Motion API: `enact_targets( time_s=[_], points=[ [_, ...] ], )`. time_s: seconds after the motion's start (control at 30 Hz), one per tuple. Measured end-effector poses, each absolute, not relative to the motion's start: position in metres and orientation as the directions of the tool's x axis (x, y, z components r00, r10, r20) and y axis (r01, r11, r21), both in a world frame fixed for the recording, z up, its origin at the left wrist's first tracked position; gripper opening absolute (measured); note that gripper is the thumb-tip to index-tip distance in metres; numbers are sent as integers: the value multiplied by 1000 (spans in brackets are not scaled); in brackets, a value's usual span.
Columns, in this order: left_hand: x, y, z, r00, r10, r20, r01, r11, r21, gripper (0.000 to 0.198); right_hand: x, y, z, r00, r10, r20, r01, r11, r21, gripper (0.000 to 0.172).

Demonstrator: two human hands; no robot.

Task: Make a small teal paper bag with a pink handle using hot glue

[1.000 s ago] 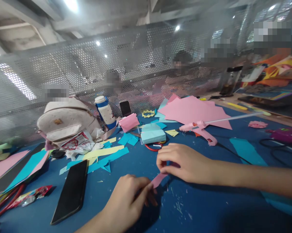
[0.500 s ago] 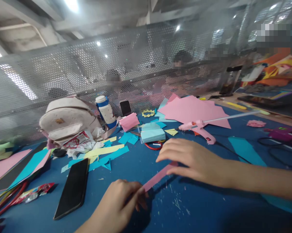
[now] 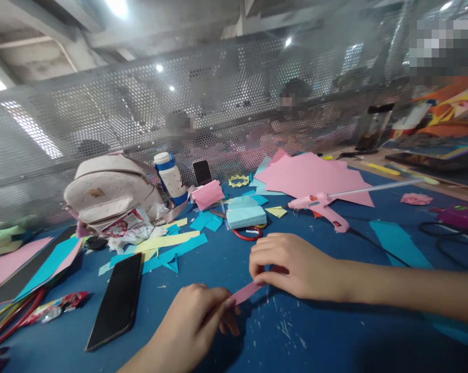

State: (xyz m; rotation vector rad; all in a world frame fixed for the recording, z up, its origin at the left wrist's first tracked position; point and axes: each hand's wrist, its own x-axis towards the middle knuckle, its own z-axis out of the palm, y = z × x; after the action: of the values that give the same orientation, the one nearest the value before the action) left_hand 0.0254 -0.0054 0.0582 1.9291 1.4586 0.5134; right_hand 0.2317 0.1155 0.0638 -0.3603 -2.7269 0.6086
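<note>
A narrow pink paper strip (image 3: 246, 293) stretches between my two hands, a little above the blue tabletop. My left hand (image 3: 202, 316) pinches its near end between thumb and fingers. The fingertips of my right hand (image 3: 292, 264) are closed on the far end, which they hide. Beyond my right hand lies a pink hot glue gun (image 3: 322, 207) with a long clear glue stick in its back. Red-handled scissors (image 3: 247, 234) rest partly under a folded light-blue paper piece (image 3: 246, 215).
A black phone (image 3: 117, 300) lies left of my left hand. Blue and yellow paper strips (image 3: 175, 246), a pale backpack (image 3: 111, 189) and a bottle (image 3: 170, 178) stand behind it. Pink sheets (image 3: 313, 178) lie at the back before a perforated metal screen (image 3: 218, 93); people show through it.
My right hand has moved along the strip toward my left hand, and its fingers have closed on it. Less of the strip shows between them. The left hand keeps its grip.
</note>
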Motion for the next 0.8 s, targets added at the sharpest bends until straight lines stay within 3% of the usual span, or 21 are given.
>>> enact_targets(
  time_s=[0.27,0.43,0.7,0.8],
  points=[
    [4,-10,51,266,956,-127,717,-108,688,40,276,144,65,-838,494,233,316,787,-530,15],
    [1,-7,45,213,966,-146,614,-16,789,39,281,143,68,-759,599,255,343,701,-626,19],
    [18,-2,48,223,966,-131,540,-11,841,42,257,135,64,-762,623,180,241,530,-813,20],
    [24,3,53,274,951,-146,424,17,906,37,250,138,61,-780,597,188,169,489,-856,14]
  ],
)
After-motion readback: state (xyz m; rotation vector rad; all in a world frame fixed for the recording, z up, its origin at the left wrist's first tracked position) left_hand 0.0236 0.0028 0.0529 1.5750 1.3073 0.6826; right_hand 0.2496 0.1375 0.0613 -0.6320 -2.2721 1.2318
